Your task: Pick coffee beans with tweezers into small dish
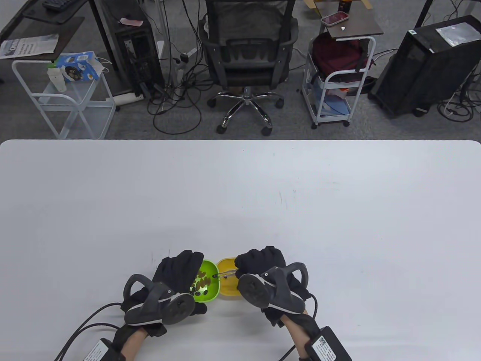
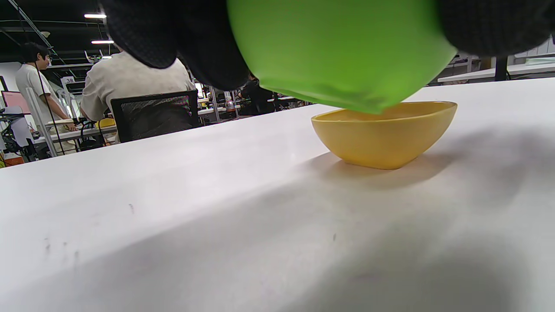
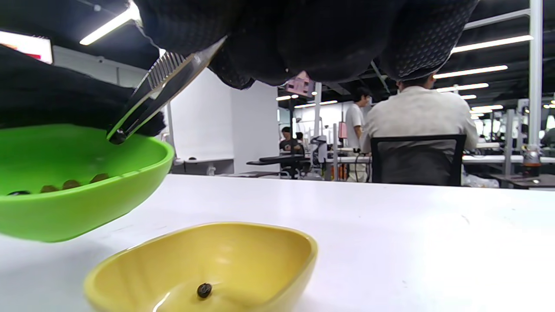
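My left hand [image 1: 176, 272] grips a green dish [image 1: 207, 284] of several coffee beans [image 1: 199, 285] and holds it tilted off the table; its underside fills the top of the left wrist view [image 2: 338, 52]. My right hand [image 1: 263, 263] pinches metal tweezers [image 1: 225, 273] whose tips hold a dark bean [image 3: 116, 138] over the green dish's right rim [image 3: 143, 149]. A yellow dish [image 1: 227, 287] stands beside the green one, seen also in the left wrist view [image 2: 383, 132]. One bean [image 3: 204, 290] lies in the yellow dish [image 3: 260, 247].
The white table [image 1: 240, 195] stretches far and wide of the dishes. Cables run from both wrists off the table's near edge [image 1: 86, 327]. Beyond the far edge stand an office chair [image 1: 246, 56] and carts.
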The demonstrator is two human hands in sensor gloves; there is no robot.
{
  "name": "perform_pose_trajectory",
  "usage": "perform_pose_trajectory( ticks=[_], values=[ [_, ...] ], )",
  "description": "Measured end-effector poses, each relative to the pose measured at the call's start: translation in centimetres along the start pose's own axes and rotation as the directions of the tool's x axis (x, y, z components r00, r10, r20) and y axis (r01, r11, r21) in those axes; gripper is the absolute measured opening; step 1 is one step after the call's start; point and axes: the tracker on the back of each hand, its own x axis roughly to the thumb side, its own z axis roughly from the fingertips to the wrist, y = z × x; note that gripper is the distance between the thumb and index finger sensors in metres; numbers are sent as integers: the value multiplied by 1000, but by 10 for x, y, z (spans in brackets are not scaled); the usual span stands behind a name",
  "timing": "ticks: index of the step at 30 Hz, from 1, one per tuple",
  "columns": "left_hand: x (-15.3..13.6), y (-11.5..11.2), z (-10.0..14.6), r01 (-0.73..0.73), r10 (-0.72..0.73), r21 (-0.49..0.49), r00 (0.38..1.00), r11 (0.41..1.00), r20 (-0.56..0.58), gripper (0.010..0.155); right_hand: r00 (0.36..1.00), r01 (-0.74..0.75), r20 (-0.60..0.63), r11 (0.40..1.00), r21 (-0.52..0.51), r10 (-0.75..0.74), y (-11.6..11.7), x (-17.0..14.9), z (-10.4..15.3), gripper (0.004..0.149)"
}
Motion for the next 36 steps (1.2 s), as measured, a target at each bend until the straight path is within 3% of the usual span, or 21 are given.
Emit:
perform_pose_trajectory(
  ticks=[16, 36],
  values=[
    [-1, 0, 1, 0, 0, 9, 1000, 1000, -1, 116, 992, 36, -122, 999, 35, -32, 9, -34, 1, 41],
    [-1, 0, 2, 7, -7, 11, 1000, 1000, -1, 116, 998, 50, -35, 998, -41, -52, 3, -14, 4, 44]
  ],
)
